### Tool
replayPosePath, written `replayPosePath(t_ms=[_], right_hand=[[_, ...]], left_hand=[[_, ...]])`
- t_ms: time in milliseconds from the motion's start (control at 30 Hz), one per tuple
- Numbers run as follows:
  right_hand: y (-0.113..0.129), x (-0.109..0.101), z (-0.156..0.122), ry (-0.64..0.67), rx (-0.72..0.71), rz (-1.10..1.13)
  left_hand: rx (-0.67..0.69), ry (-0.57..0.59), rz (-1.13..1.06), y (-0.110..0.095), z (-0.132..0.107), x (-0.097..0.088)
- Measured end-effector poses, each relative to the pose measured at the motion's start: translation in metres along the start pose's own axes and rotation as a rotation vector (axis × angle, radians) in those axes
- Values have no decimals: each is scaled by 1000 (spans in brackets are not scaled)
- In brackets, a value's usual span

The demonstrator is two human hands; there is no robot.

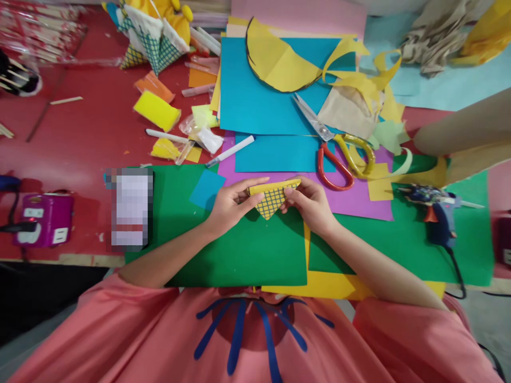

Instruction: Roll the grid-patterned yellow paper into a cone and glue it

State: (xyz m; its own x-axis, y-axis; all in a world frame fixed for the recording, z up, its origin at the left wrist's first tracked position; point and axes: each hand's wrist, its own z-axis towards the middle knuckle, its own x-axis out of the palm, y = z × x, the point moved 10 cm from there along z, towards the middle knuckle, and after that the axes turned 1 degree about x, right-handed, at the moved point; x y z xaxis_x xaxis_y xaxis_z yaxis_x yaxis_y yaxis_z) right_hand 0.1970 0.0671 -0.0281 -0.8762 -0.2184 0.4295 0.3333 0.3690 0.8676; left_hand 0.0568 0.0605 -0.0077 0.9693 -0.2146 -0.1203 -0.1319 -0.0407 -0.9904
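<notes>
My left hand [231, 205] and my right hand [309, 202] both pinch a small yellow paper triangle with a blue grid pattern [272, 199], held just above a green paper sheet [239, 244]. The left fingers grip its left end, the right fingers its right end. The triangle's point faces me and its top edge is a folded yellow band.
Scissors with a red and a yellow handle [333, 149] lie behind on blue paper [259, 96] and purple paper. A blue glue gun [437, 213] rests at right. White markers [229, 152], yellow sponge [157, 110], a phone [131, 210] and a purple power strip [42, 218] sit left. Another person's arm [463, 130] reaches in at far right.
</notes>
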Motion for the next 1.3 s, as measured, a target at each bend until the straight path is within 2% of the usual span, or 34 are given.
replayPosePath(t_ms=[100,300,567,733,967,1300], right_hand=[[1,-1,0,-9,2,11],[1,1,0,13,5,15],[-2,-2,0,1,19,-5],[-2,-2,0,1,18,1],[0,0,0,-2,6,15],[-1,-4,-1,-30,11,-3]], left_hand=[[39,-37,60,-4,0,-5],[93,27,84,-9,-2,2],[120,10,159,-10,-2,0],[94,32,130,-7,-2,3],[83,28,212,-11,-1,2],[85,36,118,-12,-1,3]])
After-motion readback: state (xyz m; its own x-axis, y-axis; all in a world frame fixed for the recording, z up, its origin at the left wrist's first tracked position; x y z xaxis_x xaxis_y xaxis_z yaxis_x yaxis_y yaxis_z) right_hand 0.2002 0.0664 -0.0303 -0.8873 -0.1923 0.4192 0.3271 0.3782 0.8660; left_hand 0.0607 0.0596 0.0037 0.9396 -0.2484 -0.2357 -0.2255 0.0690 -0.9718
